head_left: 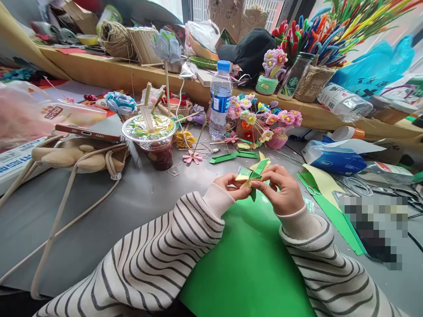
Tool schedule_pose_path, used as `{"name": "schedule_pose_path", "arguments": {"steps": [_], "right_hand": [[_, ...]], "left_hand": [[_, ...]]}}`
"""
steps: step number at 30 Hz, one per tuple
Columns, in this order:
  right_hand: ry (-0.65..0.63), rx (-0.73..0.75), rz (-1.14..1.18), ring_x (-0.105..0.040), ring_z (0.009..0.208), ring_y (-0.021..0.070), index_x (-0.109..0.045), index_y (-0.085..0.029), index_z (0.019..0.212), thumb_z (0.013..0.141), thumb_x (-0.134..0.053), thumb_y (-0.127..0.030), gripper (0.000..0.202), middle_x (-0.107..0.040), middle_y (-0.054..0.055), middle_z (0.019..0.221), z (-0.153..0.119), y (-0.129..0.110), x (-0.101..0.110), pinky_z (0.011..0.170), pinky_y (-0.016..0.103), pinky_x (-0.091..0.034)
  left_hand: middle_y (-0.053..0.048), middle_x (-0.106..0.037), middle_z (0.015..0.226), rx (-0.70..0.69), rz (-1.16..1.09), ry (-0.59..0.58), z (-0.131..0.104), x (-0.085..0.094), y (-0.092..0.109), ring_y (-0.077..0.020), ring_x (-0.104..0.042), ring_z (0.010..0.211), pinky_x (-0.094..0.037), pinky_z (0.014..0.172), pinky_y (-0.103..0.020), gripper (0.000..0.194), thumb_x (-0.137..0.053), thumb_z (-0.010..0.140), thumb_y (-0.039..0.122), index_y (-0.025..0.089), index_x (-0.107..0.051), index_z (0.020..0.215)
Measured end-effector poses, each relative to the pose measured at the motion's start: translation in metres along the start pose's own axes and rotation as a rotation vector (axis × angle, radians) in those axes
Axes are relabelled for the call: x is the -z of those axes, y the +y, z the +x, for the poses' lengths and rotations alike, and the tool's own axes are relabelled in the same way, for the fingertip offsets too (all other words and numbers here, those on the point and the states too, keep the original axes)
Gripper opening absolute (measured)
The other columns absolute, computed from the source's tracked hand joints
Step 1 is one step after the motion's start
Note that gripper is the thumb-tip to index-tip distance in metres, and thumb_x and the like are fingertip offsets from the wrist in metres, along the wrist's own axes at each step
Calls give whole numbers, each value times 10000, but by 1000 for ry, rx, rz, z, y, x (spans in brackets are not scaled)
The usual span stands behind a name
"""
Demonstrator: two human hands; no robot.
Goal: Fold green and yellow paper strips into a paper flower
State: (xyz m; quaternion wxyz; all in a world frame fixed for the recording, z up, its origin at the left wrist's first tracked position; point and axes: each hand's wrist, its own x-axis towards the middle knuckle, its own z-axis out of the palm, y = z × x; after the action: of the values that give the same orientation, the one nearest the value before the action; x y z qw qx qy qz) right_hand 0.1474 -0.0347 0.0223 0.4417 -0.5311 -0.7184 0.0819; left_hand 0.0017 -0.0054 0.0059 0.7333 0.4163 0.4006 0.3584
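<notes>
The grey table [145, 193] bears a green sheet [246, 264], lidded cup [160, 152] and bottle [220, 105].

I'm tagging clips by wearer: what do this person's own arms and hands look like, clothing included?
The sleeves are long, loose and off-white with thin dark stripes, ending in plain, pale ribbed cuffs. The left hand and right hand are bare and ungloved.

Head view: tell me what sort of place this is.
Probably a craft worktable: pipe cleaners and a ball of twine sit on the ledge, and the left hand and right hand hold folded paper.
</notes>
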Motion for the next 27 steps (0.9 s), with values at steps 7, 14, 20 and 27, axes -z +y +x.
{"name": "schedule_pose_path", "arguments": {"steps": [7, 14, 20, 27], "right_hand": [[13, -77, 48, -394, 582, 96, -576, -176, 630, 670, -599, -303, 134, -430, 5, 677, 0, 1, -2, 436, 222, -332], [33, -116, 51, -377, 546, 84, -572, -166, 623, 674, -589, -325, 168, -425, 7, 680, -1, -1, -5, 406, 211, -329], [-2, -120, 19, -357, 479, 56, -577, -176, 703, 695, -567, -336, 161, -472, -2, 702, 1, -4, 1, 448, 220, -350], [-152, 45, -1, -427, 491, 67, -565, -169, 817, 683, -591, -305, 193, -554, 13, 695, 7, -12, 23, 465, 217, -400]], "left_hand": [[18, -549, 634, 14, -79, -42, 0, 2, 0, -87, -569, 601, -486, 698, -303, 370, -741, 441, 208, 96, -573, 751], [21, -552, 611, 53, -107, -31, 2, 2, 0, -92, -580, 585, -494, 672, -283, 379, -749, 421, 182, 93, -583, 750], [-4, -599, 619, 142, -229, -101, 5, 6, 3, -105, -588, 598, -481, 709, -298, 326, -737, 456, 129, 100, -589, 745], [-24, -639, 683, 155, -336, -104, 2, 10, 13, -112, -604, 663, -465, 754, -240, 241, -686, 530, 104, 117, -628, 763]]}}
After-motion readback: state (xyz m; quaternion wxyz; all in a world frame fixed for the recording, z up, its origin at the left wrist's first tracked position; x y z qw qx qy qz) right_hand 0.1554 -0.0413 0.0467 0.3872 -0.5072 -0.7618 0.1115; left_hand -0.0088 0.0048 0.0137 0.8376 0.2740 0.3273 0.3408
